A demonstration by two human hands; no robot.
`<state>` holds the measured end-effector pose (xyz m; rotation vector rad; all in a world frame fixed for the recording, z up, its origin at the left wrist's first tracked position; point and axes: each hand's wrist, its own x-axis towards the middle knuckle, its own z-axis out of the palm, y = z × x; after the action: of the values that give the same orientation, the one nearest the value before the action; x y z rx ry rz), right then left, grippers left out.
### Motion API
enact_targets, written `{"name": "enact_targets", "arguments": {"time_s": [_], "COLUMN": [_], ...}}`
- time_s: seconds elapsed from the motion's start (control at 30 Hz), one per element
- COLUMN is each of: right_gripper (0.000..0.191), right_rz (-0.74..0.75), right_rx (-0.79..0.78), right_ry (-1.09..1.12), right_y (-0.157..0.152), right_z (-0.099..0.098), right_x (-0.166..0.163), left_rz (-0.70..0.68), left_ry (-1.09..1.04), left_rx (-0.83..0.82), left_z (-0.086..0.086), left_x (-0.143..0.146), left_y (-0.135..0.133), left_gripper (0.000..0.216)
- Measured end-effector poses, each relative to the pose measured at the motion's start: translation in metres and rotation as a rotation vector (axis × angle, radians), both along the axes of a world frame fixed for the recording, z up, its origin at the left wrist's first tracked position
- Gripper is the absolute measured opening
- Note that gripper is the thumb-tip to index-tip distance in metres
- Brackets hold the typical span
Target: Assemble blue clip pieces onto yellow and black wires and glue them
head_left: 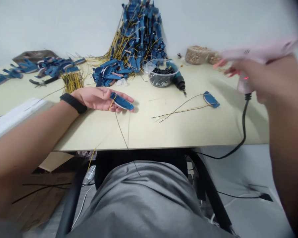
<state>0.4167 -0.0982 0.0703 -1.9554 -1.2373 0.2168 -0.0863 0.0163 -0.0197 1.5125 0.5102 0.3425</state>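
Blue flat piece (121, 101): across the fingertips of the left hand (99, 98), thin wire trailing from it toward the near table edge. Left hand palm up, resting on the table (188, 132), fingers loosely spread, no pinch on the piece. Black wristband (73, 103) on that wrist.

Right hand (263, 79): raised above the table's right side, closed round the grip of a pink glue gun (258, 54), nozzle toward the left, small red light on the body. Blurred, so finger detail hard to tell. Black cord (243, 125) hanging from the grip, over the table edge.

Between the hands: second blue piece (211, 99) flat on the table, long yellow wires (181, 110) fanned out from it.

Further back: clear bowl (161, 79) of small black bits, dark power tool (179, 82) just beside it. Tall heap of blue pieces (139, 33) with yellow wires against the wall. Jars of brown bits (198, 54) at back right. At far left, more blue pieces (52, 66), yellow wire bundle (73, 81), pliers (39, 82).
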Motion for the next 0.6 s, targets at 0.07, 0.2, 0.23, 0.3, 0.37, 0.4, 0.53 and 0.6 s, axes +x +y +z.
{"name": "enact_targets", "arguments": {"time_s": [0.07,0.2,0.23,0.3,0.37,0.4,0.53,0.6], "right_gripper": [0.034,0.013,0.007,0.009,0.014,0.017,0.031,0.026], "right_rz": [-0.06,-0.099,-0.089,-0.07,-0.054,-0.04,0.015,0.068], "right_rx": [0.043,-0.097,-0.111,-0.117,-0.156,-0.208,-0.326,-0.286], "right_ry": [0.043,0.089,0.107,0.133,0.106,0.082,-0.059,-0.196], "right_y": [-0.002,0.006,0.007,0.006,0.001,-0.002,-0.024,-0.042], "right_z": [-0.018,-0.049,-0.053,-0.054,-0.047,-0.042,-0.033,-0.044], "right_x": [0.02,0.048,0.051,0.054,0.053,0.052,0.059,0.079], "left_rz": [-0.115,-0.14,-0.134,-0.107,-0.085,-0.085,-0.122,-0.133], "left_ry": [-0.001,-0.02,-0.016,0.005,0.008,-0.007,-0.054,-0.045], "left_rx": [-0.11,-0.184,-0.191,-0.195,-0.172,-0.148,-0.037,-0.038], "left_z": [0.004,0.01,0.01,0.007,0.0,-0.004,-0.017,-0.017], "left_x": [-0.001,-0.002,-0.003,-0.004,-0.006,-0.007,-0.009,-0.009], "left_y": [0.0,0.0,0.001,0.003,0.008,0.011,0.021,0.022], "left_gripper": [0.092,0.071,0.07,0.073,0.083,0.088,0.1,0.095]}}
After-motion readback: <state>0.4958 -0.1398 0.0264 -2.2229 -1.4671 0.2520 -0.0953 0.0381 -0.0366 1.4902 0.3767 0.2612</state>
